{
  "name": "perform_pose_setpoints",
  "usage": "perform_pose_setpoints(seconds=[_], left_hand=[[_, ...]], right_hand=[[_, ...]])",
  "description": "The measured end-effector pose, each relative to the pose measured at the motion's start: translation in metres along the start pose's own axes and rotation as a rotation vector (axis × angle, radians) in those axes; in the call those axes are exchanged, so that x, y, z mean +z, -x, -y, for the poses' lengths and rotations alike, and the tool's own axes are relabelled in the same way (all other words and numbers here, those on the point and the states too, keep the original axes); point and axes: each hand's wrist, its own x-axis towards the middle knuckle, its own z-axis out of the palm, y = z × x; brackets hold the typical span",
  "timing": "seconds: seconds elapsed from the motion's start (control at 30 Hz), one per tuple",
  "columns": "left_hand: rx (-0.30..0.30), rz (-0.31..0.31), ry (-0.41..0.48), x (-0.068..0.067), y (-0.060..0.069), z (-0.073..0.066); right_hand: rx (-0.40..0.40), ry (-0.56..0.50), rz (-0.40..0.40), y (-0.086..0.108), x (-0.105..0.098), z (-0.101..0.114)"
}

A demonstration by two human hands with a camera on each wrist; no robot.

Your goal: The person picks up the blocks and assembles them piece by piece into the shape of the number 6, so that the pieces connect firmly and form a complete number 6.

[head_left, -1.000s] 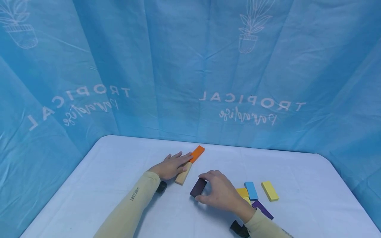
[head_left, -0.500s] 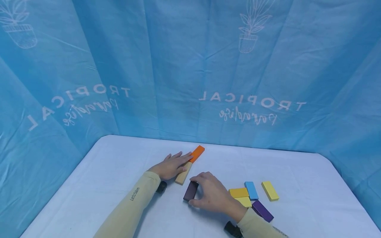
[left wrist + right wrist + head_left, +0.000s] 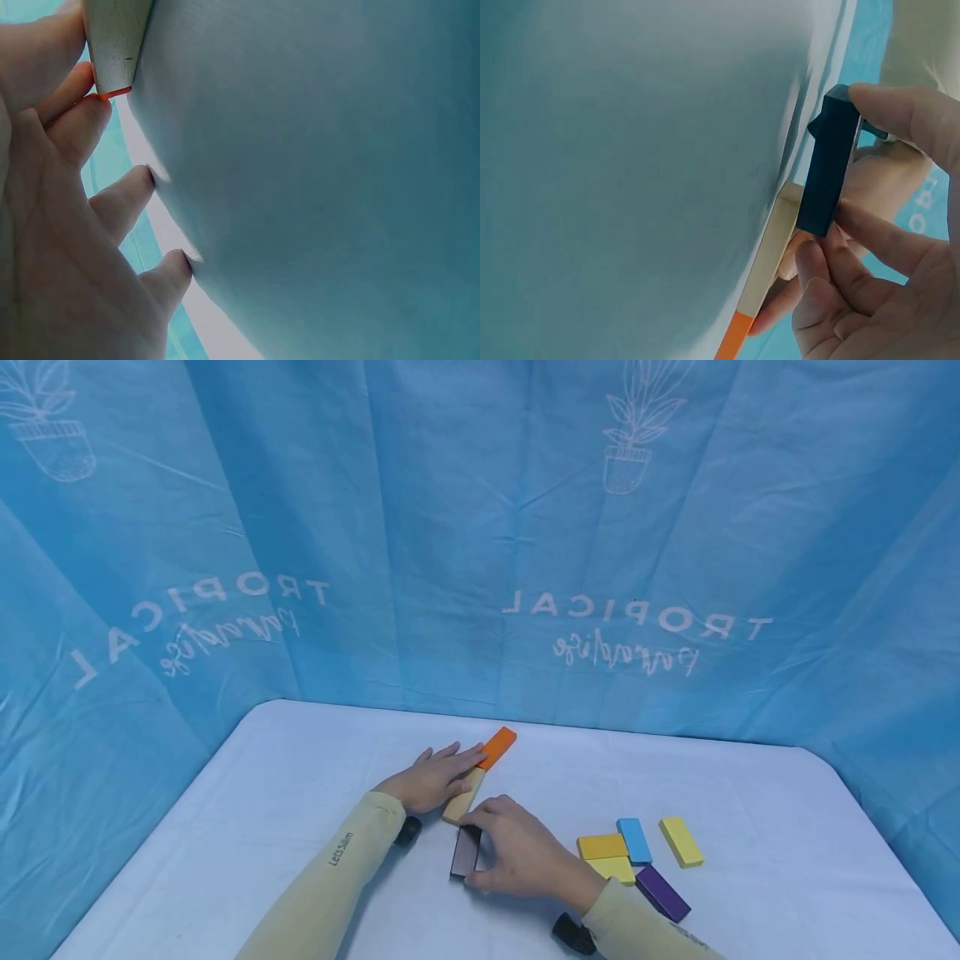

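Observation:
An orange block (image 3: 498, 747) and a plain wooden block (image 3: 461, 800) lie end to end in a slanting line on the white table. My left hand (image 3: 431, 778) rests its outstretched fingers and thumb against these two; the left wrist view shows the fingertips at the wooden block's (image 3: 120, 41) side. My right hand (image 3: 525, 852) pinches a dark, nearly black-purple block (image 3: 466, 853) by its ends, between thumb and fingers. In the right wrist view the dark block (image 3: 829, 161) is held tilted, close to the wooden block's near end; whether they touch I cannot tell.
Right of the right hand lie an orange-yellow block (image 3: 602, 847), a pale yellow block (image 3: 613, 870), a blue block (image 3: 634, 841) and a purple block (image 3: 662, 893), clustered together. Another yellow block (image 3: 681, 842) lies farther right. A blue curtain (image 3: 450, 543) hangs behind the table.
My right hand has moved left with the dark block, turning it to bring it near the wooden block's near end. My left hand stays in place.

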Motion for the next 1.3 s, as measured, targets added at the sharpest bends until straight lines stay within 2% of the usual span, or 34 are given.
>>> perform_pose_setpoints(seconds=[0.23, 0.47, 1.3], left_hand=[[0.012, 0.001, 0.004, -0.002, 0.002, -0.002], [0.014, 0.007, -0.004, -0.002, 0.001, -0.003], [0.022, 0.011, 0.01, -0.002, 0.001, -0.002]], right_hand=[[-0.067, 0.023, -0.017, -0.006, 0.004, 0.002], [-0.106, 0.041, 0.015, -0.014, 0.005, 0.003], [-0.116, 0.071, 0.049, -0.026, 0.007, 0.002]])
